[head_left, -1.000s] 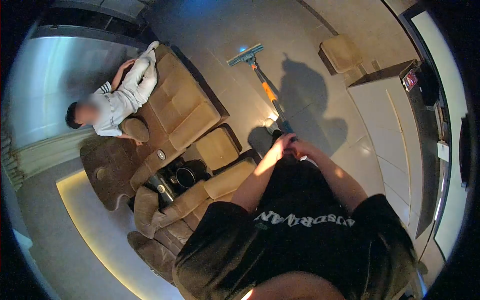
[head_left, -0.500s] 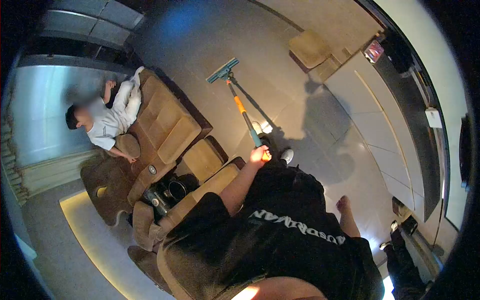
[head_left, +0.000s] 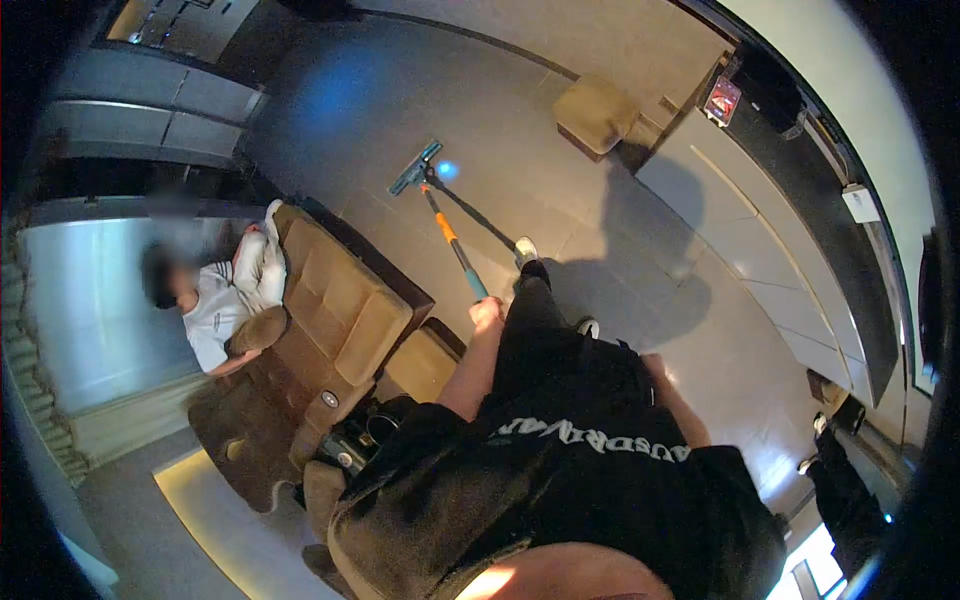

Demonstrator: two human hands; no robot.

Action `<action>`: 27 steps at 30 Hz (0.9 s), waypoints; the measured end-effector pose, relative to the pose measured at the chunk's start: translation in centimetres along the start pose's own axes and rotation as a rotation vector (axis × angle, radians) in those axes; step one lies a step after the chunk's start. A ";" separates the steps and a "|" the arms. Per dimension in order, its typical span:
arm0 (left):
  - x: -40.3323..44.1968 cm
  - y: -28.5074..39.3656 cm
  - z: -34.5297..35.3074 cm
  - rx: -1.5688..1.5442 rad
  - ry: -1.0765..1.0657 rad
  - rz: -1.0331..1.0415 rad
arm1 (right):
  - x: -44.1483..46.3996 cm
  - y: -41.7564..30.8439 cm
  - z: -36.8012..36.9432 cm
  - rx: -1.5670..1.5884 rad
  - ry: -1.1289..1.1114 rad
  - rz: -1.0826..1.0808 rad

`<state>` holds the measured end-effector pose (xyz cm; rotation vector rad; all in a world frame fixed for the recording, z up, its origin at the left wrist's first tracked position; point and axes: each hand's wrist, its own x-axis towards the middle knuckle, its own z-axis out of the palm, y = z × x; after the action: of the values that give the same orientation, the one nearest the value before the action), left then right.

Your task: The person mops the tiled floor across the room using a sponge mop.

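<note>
My left hand [head_left: 487, 312] is wrapped round the top of a mop handle [head_left: 447, 232], which is dark and teal with an orange section. The handle slants away to a wide, flat teal mop head [head_left: 415, 168] resting on the grey floor. Beside my right hip is my right hand [head_left: 653, 367], off the handle. Its fingers are not clear against the dark trousers. My shoes [head_left: 526, 250] stand on the floor to the right of the handle.
A person in white [head_left: 220, 310] sits on the brown sofa [head_left: 330, 295] at left. A brown stool [head_left: 597, 113] stands beyond the mop, near a long cabinet [head_left: 745, 230] at right. Another person's dark-clothed legs [head_left: 838, 495] show at lower right.
My right hand has left the handle and moved to my right side; my left hand keeps hold. The mop has shifted left in view, and my feet have stepped. The seated person's arms have moved.
</note>
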<state>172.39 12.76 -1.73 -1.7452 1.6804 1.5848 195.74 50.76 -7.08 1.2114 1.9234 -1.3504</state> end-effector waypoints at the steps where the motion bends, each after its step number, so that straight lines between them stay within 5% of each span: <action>1: 2.5 2.0 -0.6 0.052 -0.027 0.018 | 0.6 -3.1 -0.9 0.177 -0.207 0.289; 2: 5.0 5.3 -1.7 0.104 -0.054 0.036 | -1.5 -7.5 -0.6 0.466 -0.347 0.365; 4: 7.8 13.5 -5.7 0.041 -0.038 0.078 | -3.7 -13.8 1.8 0.488 -0.204 0.315; 6: 16.0 20.7 -9.9 -0.214 -0.390 0.077 | -5.3 -20.1 4.5 0.424 -0.030 0.138; 8: 20.1 27.9 -9.5 0.006 -0.183 0.009 | -5.5 -24.9 6.1 0.415 0.010 0.186; 10: 22.2 34.1 -9.8 -0.035 -0.260 0.068 | -4.7 -28.0 8.6 0.503 -0.035 0.225; 15: 31.0 43.8 -6.6 0.023 -0.335 0.056 | -3.9 -36.9 18.2 0.157 -0.229 0.115; 17: 33.8 44.0 -5.7 0.007 -0.337 -0.015 | -3.9 -38.9 21.3 0.054 -0.352 0.065; 20: 32.1 35.3 -5.8 0.079 -0.589 0.375 | -3.9 -39.2 21.4 -0.023 -0.401 0.031; 21: 28.4 32.1 -6.1 -0.202 -0.563 0.221 | -3.8 -39.0 20.8 -0.036 -0.395 0.026; 22: 24.0 30.7 -7.1 -0.107 -0.552 0.259 | -3.5 -39.2 20.0 -0.010 -0.434 0.059; 23: 24.8 27.4 -6.7 0.084 -0.326 0.112 | -3.4 -39.7 19.0 0.016 -0.474 0.092; 27: 21.0 22.7 -11.0 -0.062 -0.474 -0.024 | -1.9 -39.8 16.9 0.002 -0.301 0.136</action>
<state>154.02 -14.40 -3.34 -1.2684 1.3852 1.8704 160.48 29.88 6.95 1.0509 1.6022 -1.3749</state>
